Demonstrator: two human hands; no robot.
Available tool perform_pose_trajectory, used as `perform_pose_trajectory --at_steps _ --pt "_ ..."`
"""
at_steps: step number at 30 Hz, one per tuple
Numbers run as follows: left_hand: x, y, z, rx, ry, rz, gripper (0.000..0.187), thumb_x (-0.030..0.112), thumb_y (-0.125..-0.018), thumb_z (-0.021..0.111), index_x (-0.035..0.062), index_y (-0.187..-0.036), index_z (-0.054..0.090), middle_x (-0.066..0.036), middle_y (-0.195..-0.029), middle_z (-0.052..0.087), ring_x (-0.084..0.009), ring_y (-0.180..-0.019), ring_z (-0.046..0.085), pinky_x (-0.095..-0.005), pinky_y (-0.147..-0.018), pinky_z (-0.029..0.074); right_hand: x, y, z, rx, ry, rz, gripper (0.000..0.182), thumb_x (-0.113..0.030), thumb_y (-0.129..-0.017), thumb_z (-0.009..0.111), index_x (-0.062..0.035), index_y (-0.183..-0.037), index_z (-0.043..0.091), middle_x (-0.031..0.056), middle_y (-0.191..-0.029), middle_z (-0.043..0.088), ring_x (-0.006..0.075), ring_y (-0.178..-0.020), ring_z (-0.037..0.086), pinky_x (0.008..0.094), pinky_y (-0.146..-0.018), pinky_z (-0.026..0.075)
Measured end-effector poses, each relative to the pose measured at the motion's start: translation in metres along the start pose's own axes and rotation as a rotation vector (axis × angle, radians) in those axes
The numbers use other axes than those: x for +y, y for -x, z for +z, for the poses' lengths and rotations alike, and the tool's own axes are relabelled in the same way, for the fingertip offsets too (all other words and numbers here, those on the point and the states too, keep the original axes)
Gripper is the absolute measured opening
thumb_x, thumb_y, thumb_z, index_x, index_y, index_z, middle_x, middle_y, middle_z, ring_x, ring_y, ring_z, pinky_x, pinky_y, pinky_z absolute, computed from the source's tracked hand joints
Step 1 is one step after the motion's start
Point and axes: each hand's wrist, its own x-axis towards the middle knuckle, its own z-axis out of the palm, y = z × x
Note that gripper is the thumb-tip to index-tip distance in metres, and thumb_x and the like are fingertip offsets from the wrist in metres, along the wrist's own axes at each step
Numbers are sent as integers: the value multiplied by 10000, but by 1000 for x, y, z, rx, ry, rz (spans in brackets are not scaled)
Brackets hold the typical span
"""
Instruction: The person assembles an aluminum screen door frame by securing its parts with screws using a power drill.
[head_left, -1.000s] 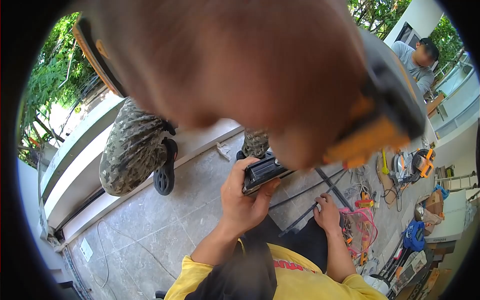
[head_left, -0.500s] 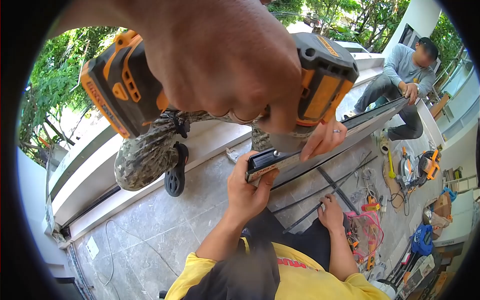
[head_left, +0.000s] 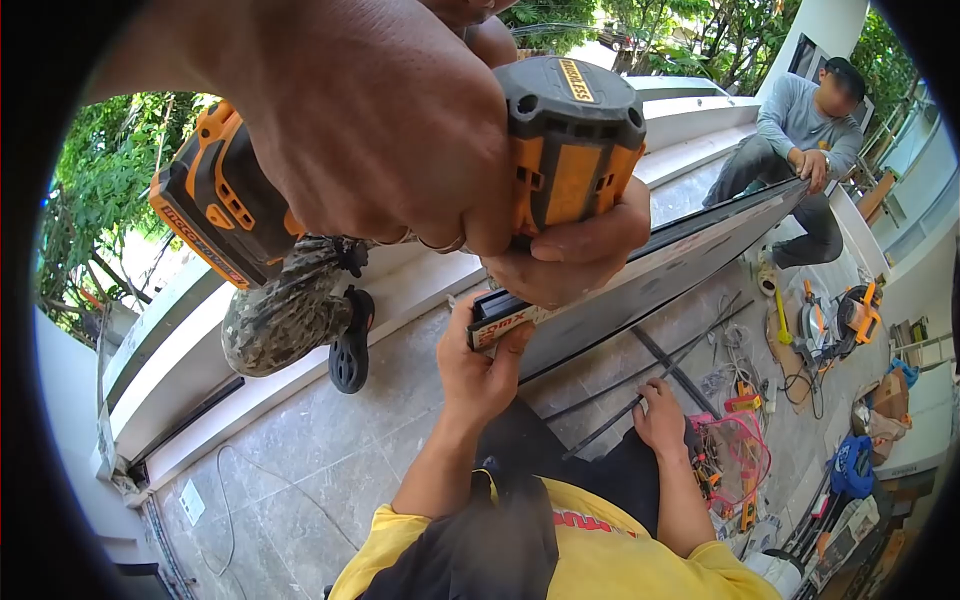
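My left hand (head_left: 485,360) is closed around the near end of a long dark frame bar (head_left: 495,308), thumb on its printed edge. My right hand (head_left: 662,415) lies over my dark-trousered leg, fingers apart, near a thin dark strip (head_left: 600,430). Above the bar, a co-worker's hand (head_left: 370,130) grips an orange and black cordless driver (head_left: 575,140). That person's other hand (head_left: 585,250) wraps the driver's front end, hiding the tip and where it meets the bar.
A seated person (head_left: 815,140) in grey steadies the bar's far end. Camouflage trousers (head_left: 280,320) and a black clog (head_left: 352,345) show at left. An orange saw (head_left: 858,320), a pink-edged bag (head_left: 735,455) of tools and dark strips lie on the tiled floor.
The co-worker's driver has shifted left, and that person's front hand now wraps its nose. My left hand and the bar's near end have moved slightly left. My right hand stays put.
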Motion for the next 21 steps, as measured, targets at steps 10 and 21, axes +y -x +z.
perform_pose_trajectory --at_steps 10,21 --pt "-2 -1 0 49 -14 23 327 120 -864 740 25 -1131 577 -93 -895 700 -176 -772 671 -279 -713 515 -1 2 0 13 3 -18 306 -93 -763 670 -60 -1065 637 136 -1172 588 352 -1028 616 425 -858 516" --pt "0 -1 1 42 7 45 324 126 -866 733 28 -1131 574 -66 -851 683 -148 -744 653 -275 -695 507 0 0 -1 -6 -3 -7 300 -97 -764 674 -59 -1060 641 134 -1173 587 354 -1034 616 428 -856 515"
